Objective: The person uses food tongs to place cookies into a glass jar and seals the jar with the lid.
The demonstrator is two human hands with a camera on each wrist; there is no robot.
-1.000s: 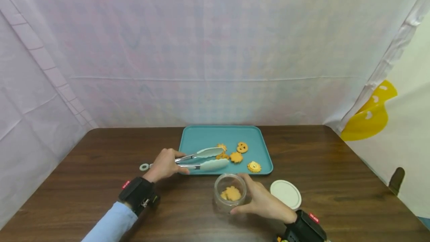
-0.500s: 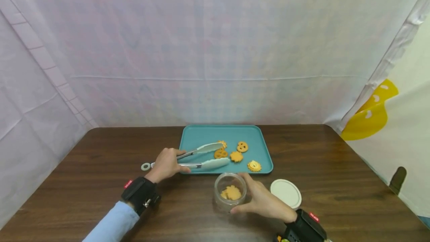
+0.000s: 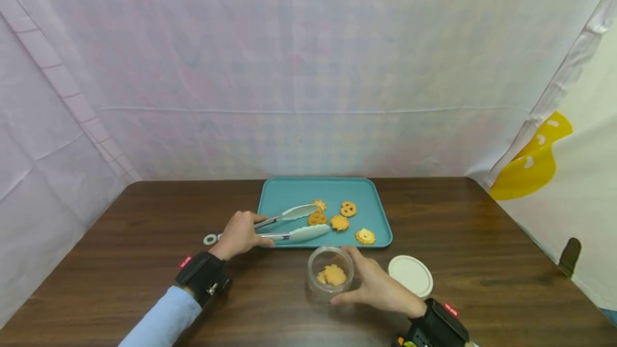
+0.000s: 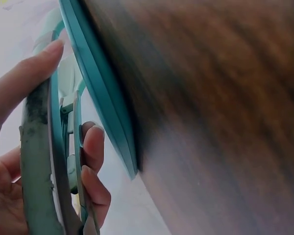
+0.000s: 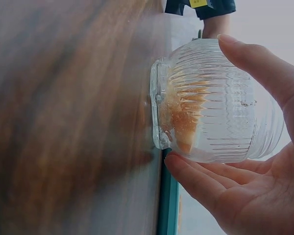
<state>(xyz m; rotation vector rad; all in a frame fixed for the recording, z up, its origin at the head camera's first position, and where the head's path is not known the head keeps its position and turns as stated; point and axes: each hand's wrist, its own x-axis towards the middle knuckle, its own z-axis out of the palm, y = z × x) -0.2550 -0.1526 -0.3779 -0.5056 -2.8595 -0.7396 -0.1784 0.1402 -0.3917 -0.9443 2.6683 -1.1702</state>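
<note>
In the head view my left hand (image 3: 241,234) holds a pair of tongs (image 3: 303,233) by the metal arms, its pale tips spread apart over a blue tray (image 3: 289,191). A pretzel-shaped cookie (image 3: 317,219) lies between the tips, with a flower-shaped cookie (image 3: 319,205) by the upper tip. The left wrist view shows thumb and fingers on either side of the tongs (image 4: 39,161). My right hand (image 3: 373,288) grips a ribbed clear jar (image 5: 210,107) from its right side. The jar stands lidless on the table, with several cookies (image 3: 332,274) at its bottom.
More cookies lie on the tray: a pretzel-shaped one (image 3: 348,209), a flower-shaped one (image 3: 339,223) and a round one with a yellow centre (image 3: 365,236). A white lid (image 3: 411,276) lies on the brown table (image 3: 482,240), right of the jar. A cloth curtain (image 3: 299,68) hangs behind.
The upper tip of the tongs has moved away from the pretzel-shaped cookie, and the tips stand wider apart. My right hand and the jar have stayed in place.
</note>
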